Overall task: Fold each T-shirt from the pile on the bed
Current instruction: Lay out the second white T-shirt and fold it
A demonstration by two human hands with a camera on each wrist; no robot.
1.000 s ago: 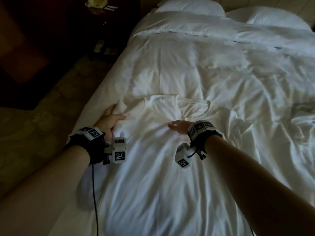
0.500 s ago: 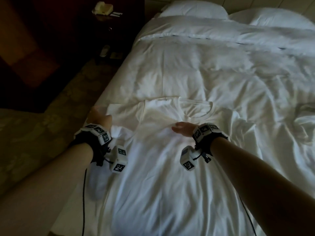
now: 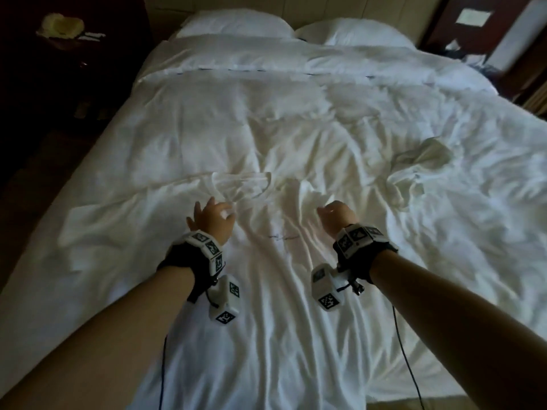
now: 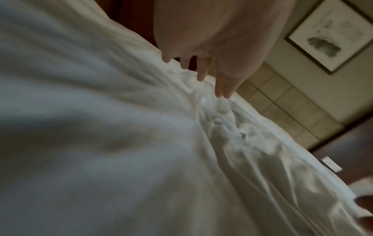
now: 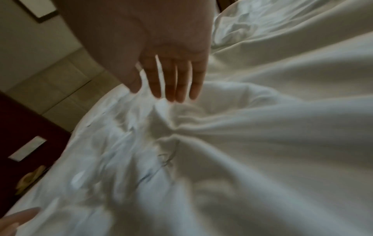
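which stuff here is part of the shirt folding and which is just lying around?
In the job:
spread T-shirt
crumpled T-shirt
left hand, fingers loose, on the spread shirt
right hand, fingers straight, at a bunched fold

Lying about:
pillows
duvet
framed picture

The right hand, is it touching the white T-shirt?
Touching. In the right wrist view the right hand's straight fingertips meet a raised fold of the white T-shirt, no gap showing between them.
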